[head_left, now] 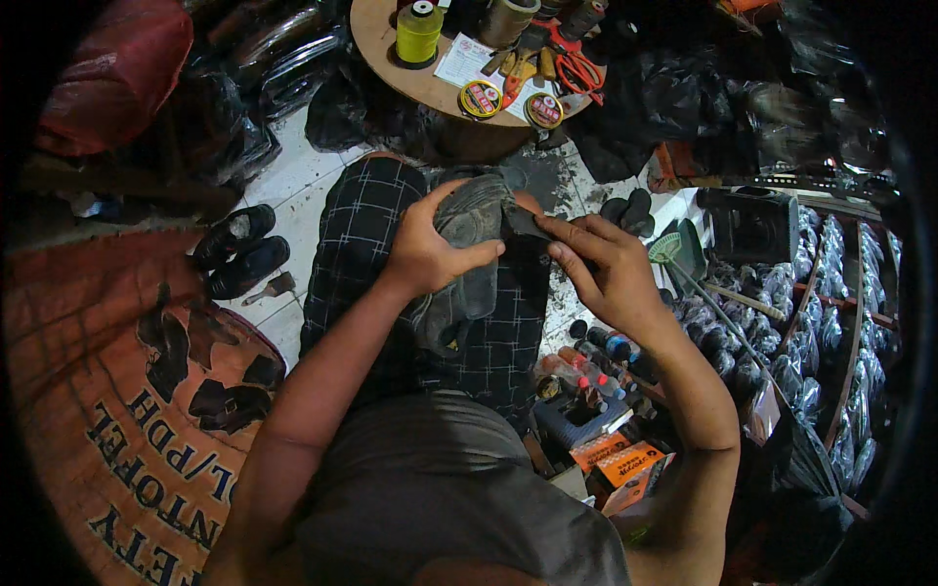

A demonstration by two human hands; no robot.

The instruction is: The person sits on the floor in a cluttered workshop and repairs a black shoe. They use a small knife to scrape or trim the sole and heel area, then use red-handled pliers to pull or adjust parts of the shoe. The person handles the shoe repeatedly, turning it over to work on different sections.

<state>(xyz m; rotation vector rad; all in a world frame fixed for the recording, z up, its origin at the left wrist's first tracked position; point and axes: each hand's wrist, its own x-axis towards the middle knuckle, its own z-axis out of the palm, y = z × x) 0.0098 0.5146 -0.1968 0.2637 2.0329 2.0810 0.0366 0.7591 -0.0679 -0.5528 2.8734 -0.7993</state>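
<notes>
A worn, dark grey shoe (471,220) lies across my lap, over black trousers with a white grid pattern. My left hand (428,244) is wrapped round it, thumb pressed along its near side and fingers over the far edge. At the shoe's right side my right hand (606,264) pinches a dark flat flap (525,223) between thumb and fingers. Whether this flap is part of the shoe or a separate piece, I cannot tell. Shadow hides the shoe's underside.
Ahead stands a round wooden table (381,44) with a yellow thread spool (417,37), round tins (480,100) and red-handled scissors (578,73). Black shoes (234,252) sit on the tiled floor at left, beside an orange banner (88,361). Bottles (586,376) and orange boxes (622,464) crowd the right.
</notes>
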